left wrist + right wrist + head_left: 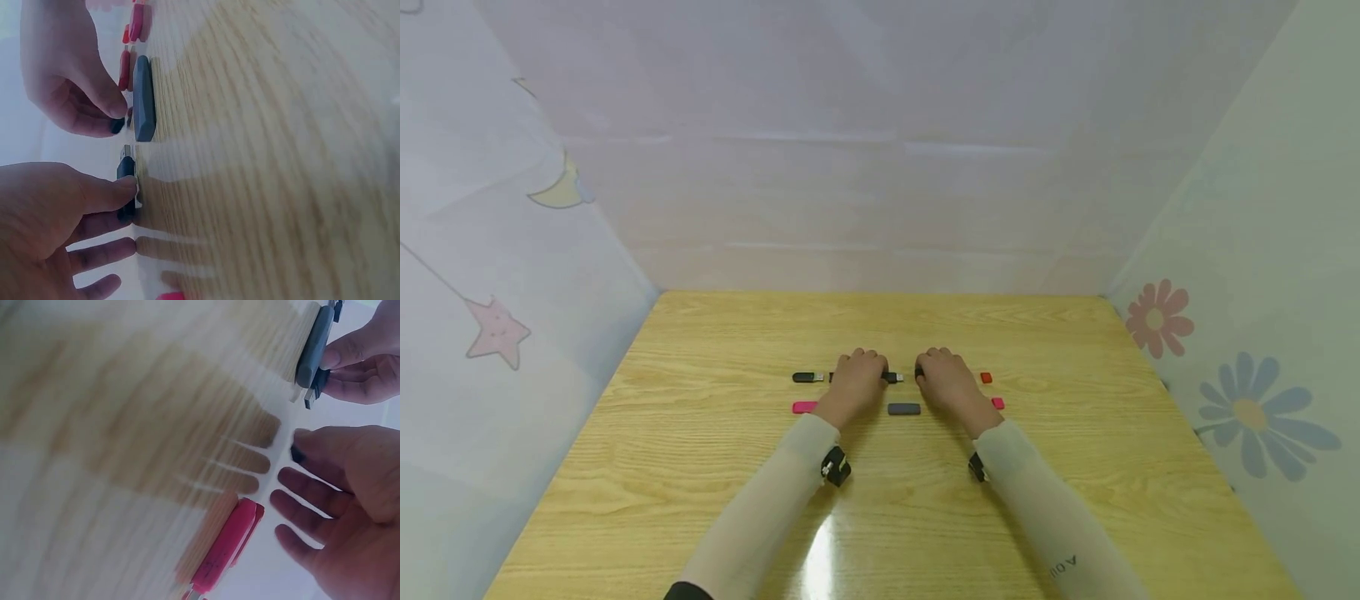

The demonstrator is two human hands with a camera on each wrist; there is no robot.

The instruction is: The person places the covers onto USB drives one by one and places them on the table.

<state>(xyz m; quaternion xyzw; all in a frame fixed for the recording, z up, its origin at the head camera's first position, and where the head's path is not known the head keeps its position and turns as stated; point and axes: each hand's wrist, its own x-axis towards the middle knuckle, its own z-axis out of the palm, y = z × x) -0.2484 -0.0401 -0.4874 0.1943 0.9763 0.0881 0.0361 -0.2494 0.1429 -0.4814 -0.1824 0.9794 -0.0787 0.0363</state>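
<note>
My left hand (856, 385) pinches a black USB flash drive (127, 167) between thumb and index finger, its metal plug bare and pointing toward the right hand. Its other fingers are spread. My right hand (950, 385) pinches a small black cap (296, 454) with thumb and index finger, a short gap away from the plug. Between the wrists lies a grey USB flash drive (904, 409) flat on the table. Near the right hand's lower fingers, in the right wrist view, lies a pink USB flash drive (226, 547), with a red one partly hidden behind it.
Left of the left hand lie another black flash drive (805, 377) with its plug bare and a pink one (804, 407) partly covered by the wrist. A red cap (986, 377) and a pink cap (997, 403) lie right of the right hand. Fabric walls enclose the wooden table (737, 333).
</note>
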